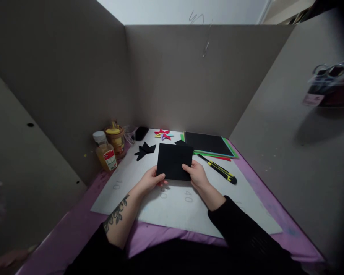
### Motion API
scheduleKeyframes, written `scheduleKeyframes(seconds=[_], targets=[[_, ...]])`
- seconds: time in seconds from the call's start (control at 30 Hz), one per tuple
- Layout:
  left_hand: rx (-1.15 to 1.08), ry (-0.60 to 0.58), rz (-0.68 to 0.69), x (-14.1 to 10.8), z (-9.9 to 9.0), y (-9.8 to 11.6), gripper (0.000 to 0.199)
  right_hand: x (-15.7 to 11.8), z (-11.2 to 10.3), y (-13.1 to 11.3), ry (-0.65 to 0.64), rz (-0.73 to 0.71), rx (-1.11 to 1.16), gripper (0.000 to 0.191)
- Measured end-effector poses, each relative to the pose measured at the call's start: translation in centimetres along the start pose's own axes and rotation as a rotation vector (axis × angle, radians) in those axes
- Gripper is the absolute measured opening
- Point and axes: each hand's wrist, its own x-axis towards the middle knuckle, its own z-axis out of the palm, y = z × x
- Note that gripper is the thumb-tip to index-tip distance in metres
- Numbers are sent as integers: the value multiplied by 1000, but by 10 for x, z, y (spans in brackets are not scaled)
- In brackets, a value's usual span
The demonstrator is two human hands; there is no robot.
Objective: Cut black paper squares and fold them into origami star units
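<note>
Between my two hands is a square sheet of black paper (174, 160), held a little above the white board (160, 214). My left hand (154, 178) grips its lower left corner, thumb on top and fingers underneath. My right hand (195, 173) pinches the right edge, with the thumb lying on the paper's face. Left of the sheet lies a folded black paper shape (145, 150) with pointed ends. Another black paper piece (181, 142) shows partly behind the sheet. To the right rests a yellow and black utility knife (221, 170).
A stack of coloured paper (209, 143), black on top, lies at the back right. Multicoloured folded stars (163, 134) sit near the back wall. On the left stand a bottle (106, 152), a brown jar (116, 141) and a clear cup (130, 134). Grey panels enclose three sides.
</note>
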Motion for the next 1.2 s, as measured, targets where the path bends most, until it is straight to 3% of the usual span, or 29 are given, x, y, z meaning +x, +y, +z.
scheduleKeyframes(seconds=[0.47,0.6,0.7,0.87,1.0,1.2], targets=[[146,109,101,-1,7,0,34,-5,9,-8,30,-6,12,32],[134,207,122,0,7,4,34,-9,14,-15,-21,-22,93,44],[85,336,176,1,5,11,35,-17,30,-13,-52,-16,167,49],[66,521,335,-1,3,16,33,-29,79,9,-113,13,43,31],[97,604,399,-3,1,14,30,-27,110,21,-9,2,50,28],[110,613,378,-3,5,13,30,-19,114,21,44,65,189,30]])
